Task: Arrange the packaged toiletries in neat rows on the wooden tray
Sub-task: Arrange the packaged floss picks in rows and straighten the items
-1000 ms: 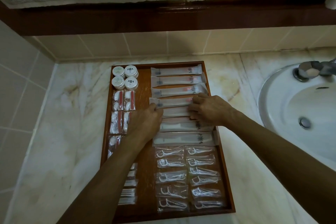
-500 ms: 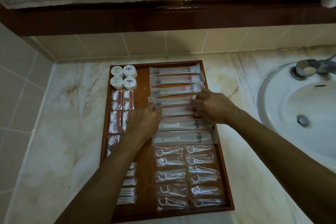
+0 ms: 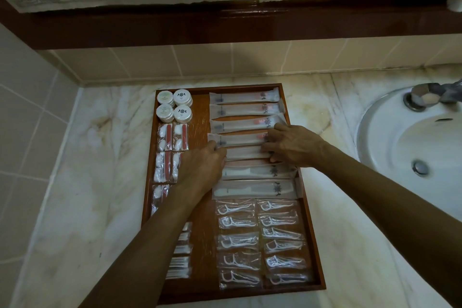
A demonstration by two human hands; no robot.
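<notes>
A wooden tray (image 3: 200, 130) lies on the marble counter and holds rows of packaged toiletries. Several long white packets (image 3: 243, 97) lie in a column on its right half. My left hand (image 3: 202, 165) pinches the left end of one long white packet (image 3: 246, 152) in the middle of the column. My right hand (image 3: 292, 147) pinches its right end, with fingers also spread over the packet above. Round white tubs (image 3: 182, 97) sit at the far left corner, with cotton-bud packs (image 3: 166, 136) below them. Floss-pick packets (image 3: 236, 241) fill the near right in two columns.
A white sink (image 3: 405, 147) with a metal tap (image 3: 425, 97) lies to the right of the tray. A tiled wall and a dark wooden ledge (image 3: 225, 25) run behind. Small flat packets (image 3: 178, 267) lie at the tray's near left, partly under my left forearm.
My right hand's fingers have crept a little farther up over the right ends of the long packets. My left hand has barely moved.
</notes>
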